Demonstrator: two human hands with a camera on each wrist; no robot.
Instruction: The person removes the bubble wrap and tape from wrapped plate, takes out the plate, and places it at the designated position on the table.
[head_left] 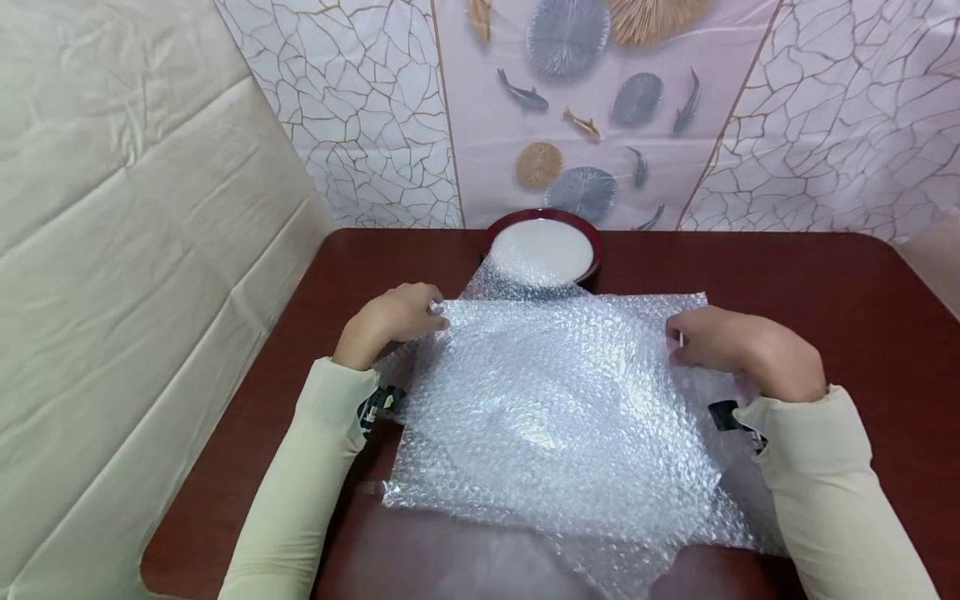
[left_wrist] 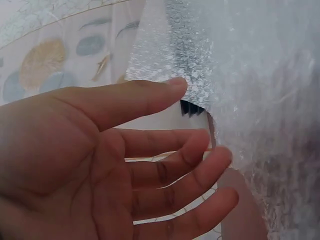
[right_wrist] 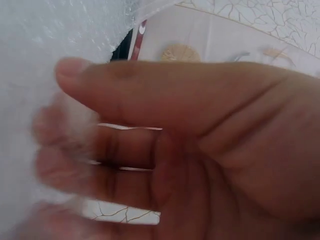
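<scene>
A sheet of bubble wrap (head_left: 540, 400) spreads over the middle of the table, with faint round ripples showing in its surface. My left hand (head_left: 401, 314) is at its far left corner. In the left wrist view, the thumb and loosely bent fingers (left_wrist: 182, 170) stand apart beside the wrap's edge, with nothing between them. At the right edge, my right hand (head_left: 723, 342) has its fingers bent toward the wrap. The right wrist view shows the fingertips (right_wrist: 55, 167) blurred through the clear film, with the thumb in front of it and a gap between.
A white plate with a dark red rim (head_left: 592, 229) stands at the back of the dark red table (head_left: 810, 275), and a corner of wrap overlaps its front. Thin clear film (head_left: 450, 550) lies along the near side. A patterned wall covering (head_left: 375, 108) rises behind, and pale padding (head_left: 135, 275) lines the left.
</scene>
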